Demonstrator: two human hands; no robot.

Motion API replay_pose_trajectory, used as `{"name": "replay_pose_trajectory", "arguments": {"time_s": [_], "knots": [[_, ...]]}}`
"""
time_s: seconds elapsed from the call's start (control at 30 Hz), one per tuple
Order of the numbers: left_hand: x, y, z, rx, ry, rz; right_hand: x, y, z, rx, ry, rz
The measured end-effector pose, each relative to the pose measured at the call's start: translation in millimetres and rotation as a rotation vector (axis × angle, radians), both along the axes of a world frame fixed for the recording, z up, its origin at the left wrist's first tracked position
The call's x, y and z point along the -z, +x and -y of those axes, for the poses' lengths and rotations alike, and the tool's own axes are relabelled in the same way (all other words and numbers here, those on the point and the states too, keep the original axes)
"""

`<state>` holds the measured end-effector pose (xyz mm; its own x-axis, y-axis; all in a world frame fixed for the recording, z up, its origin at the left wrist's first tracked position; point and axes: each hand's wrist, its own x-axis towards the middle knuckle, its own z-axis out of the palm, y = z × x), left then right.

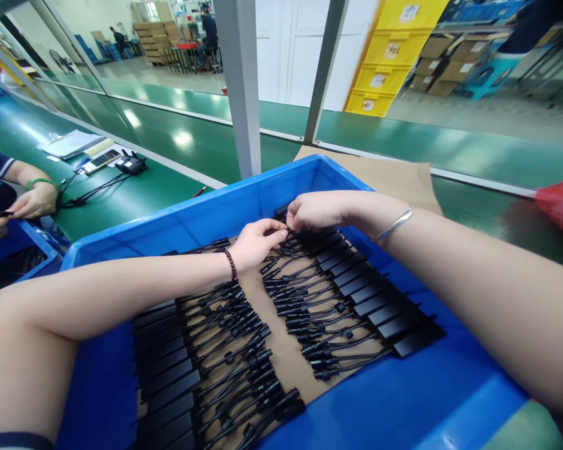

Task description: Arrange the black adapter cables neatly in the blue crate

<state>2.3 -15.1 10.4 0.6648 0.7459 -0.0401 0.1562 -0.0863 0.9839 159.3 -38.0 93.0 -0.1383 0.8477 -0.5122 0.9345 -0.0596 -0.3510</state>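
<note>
I'm pinching black cables (293, 239) with my left hand (253, 245) and right hand (318, 210), fingers closed, near the far corner of the blue bin (272, 192).

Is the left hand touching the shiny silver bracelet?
Apart. The head view shows it plainly: the silver bracelet circles the other wrist, and the right hand lies between it and the left hand.

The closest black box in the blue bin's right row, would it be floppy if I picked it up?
The black box itself would probably be stiff: its edges look straight. The cables joined to it would likely dangle, since they curve a little across the cardboard. Its smooth, shiny top might feel slippery.
</note>
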Motion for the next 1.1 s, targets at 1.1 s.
{"name": "replay_pose_trajectory", "arguments": {"time_s": [1.1], "knots": [[-1.8,2,0,-0.040,-0.372,0.233,6.0,11,-1,0.271,0.119,-0.400]]}}
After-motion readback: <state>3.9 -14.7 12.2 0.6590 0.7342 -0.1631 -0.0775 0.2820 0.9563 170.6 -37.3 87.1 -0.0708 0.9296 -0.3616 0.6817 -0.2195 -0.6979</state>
